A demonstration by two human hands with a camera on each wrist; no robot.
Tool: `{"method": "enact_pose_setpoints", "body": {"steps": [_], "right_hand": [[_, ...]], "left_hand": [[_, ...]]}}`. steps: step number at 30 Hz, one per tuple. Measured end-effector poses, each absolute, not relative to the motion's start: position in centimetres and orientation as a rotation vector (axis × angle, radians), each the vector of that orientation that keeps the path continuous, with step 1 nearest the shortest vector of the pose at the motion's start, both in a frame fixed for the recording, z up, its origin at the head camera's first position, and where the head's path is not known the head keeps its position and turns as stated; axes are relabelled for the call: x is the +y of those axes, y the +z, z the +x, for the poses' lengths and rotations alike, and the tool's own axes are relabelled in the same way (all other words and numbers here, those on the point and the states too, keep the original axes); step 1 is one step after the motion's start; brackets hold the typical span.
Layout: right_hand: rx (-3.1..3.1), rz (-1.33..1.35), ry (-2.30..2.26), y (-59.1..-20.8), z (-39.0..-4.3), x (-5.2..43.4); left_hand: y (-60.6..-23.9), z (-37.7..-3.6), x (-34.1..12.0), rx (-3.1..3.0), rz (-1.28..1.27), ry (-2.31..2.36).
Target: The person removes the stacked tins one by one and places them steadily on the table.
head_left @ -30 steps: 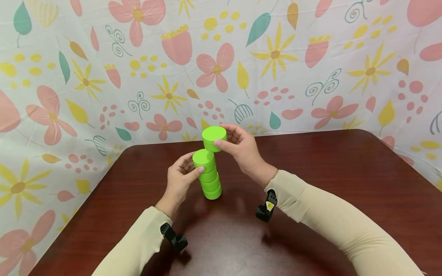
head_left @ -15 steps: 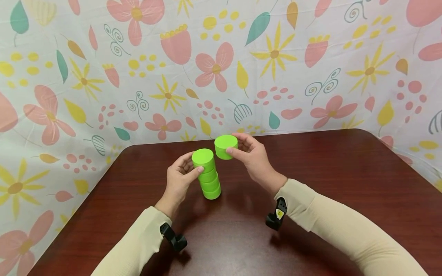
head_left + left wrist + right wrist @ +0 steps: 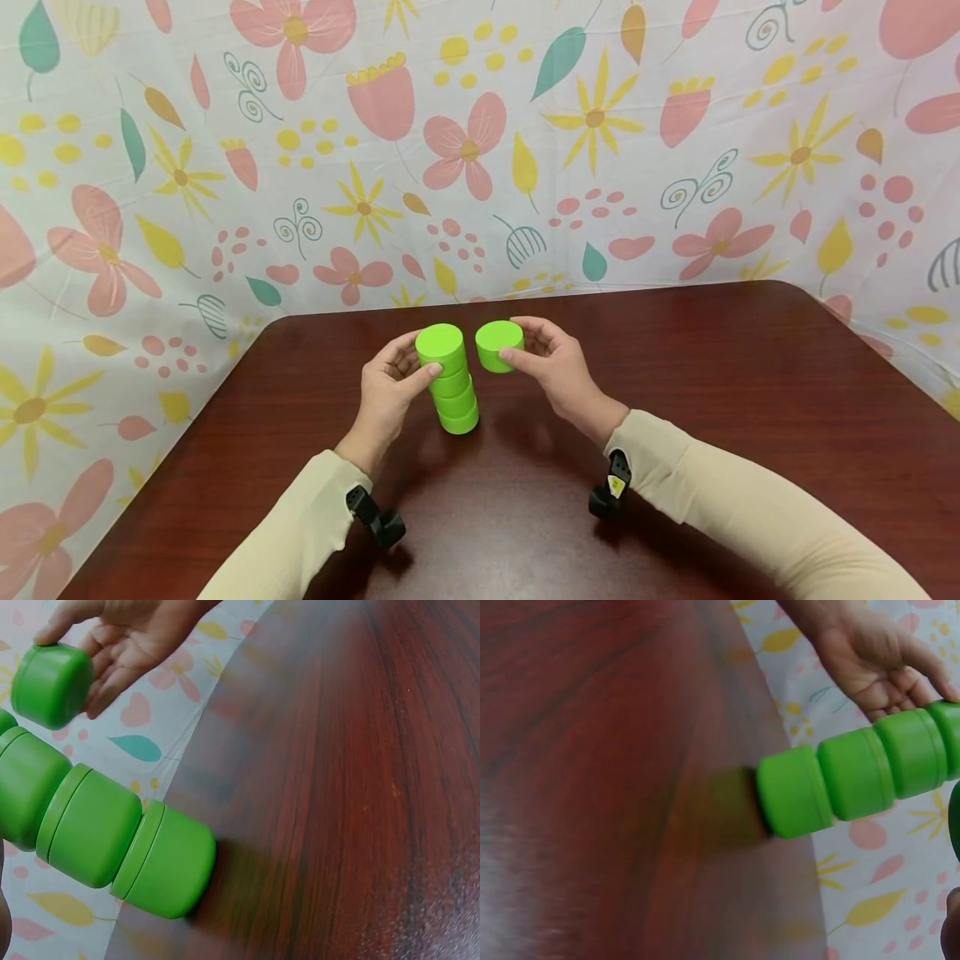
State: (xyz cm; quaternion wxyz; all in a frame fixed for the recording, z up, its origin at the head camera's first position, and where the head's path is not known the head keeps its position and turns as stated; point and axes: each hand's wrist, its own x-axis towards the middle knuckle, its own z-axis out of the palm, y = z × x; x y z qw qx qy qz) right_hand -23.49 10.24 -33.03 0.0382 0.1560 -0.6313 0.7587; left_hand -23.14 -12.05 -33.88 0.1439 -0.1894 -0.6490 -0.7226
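Several lidded green jars stand in one upright, slightly uneven stack [image 3: 456, 396] on the dark wooden table. My left hand [image 3: 384, 396] grips the top jar [image 3: 440, 343], its thumb across the near side and its fingers behind. To the right of the stack, my right hand [image 3: 562, 375] pinches a single green jar [image 3: 498, 342] between thumb and fingers, raised above the tabletop and apart from the stack. In the left wrist view this loose jar [image 3: 52, 686] hangs beyond the stack. The right wrist view shows the stack's bottom jar [image 3: 795, 791] resting on the table.
The glossy brown table [image 3: 712, 375] extends around the stack. Behind it hangs a white cloth [image 3: 637, 192] printed with flowers and leaves. Black cameras are strapped to both wrists, the left one [image 3: 375, 517] low over the table.
My right hand has carried its jar from above the stack's top to the right and down, leaving a gap beside the stack. My left hand has stayed on the top jar.
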Motion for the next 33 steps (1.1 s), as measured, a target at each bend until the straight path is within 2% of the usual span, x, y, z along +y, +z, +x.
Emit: {"method": "enact_pose_setpoints", "body": {"steps": [33], "right_hand": [[-2.110, 0.318, 2.348, -38.7, -22.2, 11.1]], "left_hand": [[-33.9, -23.0, -11.9, -1.868, -0.532, -2.079]]}}
